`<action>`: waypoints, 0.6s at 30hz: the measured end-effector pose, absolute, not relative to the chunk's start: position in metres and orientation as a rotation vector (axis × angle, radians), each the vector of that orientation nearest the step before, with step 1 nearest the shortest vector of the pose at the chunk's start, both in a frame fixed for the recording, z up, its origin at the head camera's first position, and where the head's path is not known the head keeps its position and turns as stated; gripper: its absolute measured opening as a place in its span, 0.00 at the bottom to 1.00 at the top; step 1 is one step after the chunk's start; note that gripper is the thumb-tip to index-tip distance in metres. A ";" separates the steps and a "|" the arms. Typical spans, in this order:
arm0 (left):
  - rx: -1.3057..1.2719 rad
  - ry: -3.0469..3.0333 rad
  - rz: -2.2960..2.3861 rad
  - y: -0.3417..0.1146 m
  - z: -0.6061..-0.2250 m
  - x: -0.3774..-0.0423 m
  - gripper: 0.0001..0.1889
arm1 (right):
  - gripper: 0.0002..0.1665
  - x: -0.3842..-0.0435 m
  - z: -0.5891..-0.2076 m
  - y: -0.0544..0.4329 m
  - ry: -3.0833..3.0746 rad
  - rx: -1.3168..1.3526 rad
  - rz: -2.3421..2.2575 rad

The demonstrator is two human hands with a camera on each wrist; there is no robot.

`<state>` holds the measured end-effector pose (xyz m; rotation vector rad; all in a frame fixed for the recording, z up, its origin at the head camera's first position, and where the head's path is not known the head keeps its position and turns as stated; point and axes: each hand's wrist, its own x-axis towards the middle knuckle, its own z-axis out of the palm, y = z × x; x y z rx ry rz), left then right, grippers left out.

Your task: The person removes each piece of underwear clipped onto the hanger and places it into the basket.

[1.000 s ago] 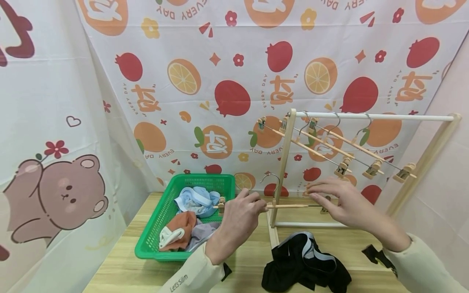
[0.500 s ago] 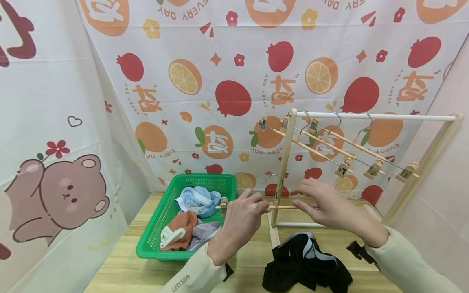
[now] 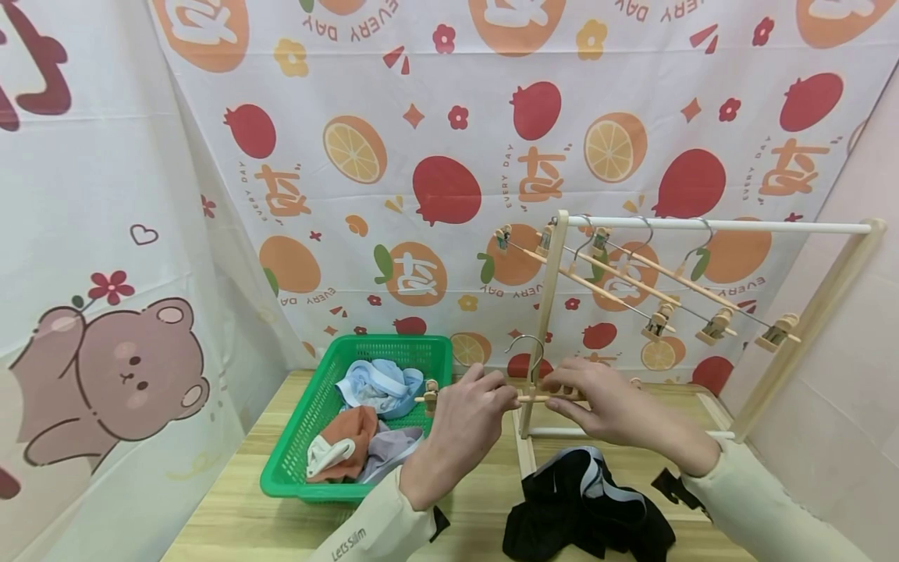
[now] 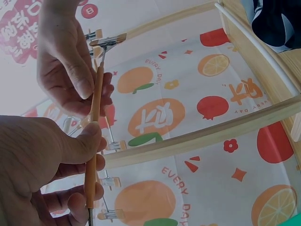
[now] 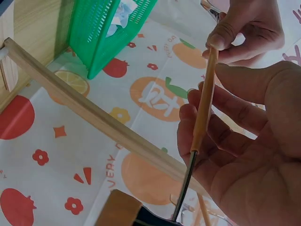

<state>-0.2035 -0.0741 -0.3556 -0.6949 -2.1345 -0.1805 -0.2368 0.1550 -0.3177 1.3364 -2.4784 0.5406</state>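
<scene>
In the head view, my left hand pinches the wooden bar of a clip hanger left of its metal hook. My right hand has thumb and fingers around the same bar, just right of the hook. The right wrist view has the bar between the right thumb and the fingers behind it, with a metal rod and a clip below. In the left wrist view the left thumb lies across the bar. A clip stands out past the left hand in the head view.
A wooden rack carries several clip hangers on its white rail. Black clothing lies on the table in front of it. At left stands a green basket holding blue, rust and lilac clothes. Printed cloth hangs behind.
My right hand has moved left along the hanger, from beside its right end to the bar near the hook, and its fingers have closed on it. The left hand has stayed on the bar.
</scene>
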 end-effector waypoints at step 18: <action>-0.727 -2.157 -0.196 -0.073 -0.355 -0.203 0.04 | 0.09 -0.239 -0.326 0.157 -2.387 1.369 0.730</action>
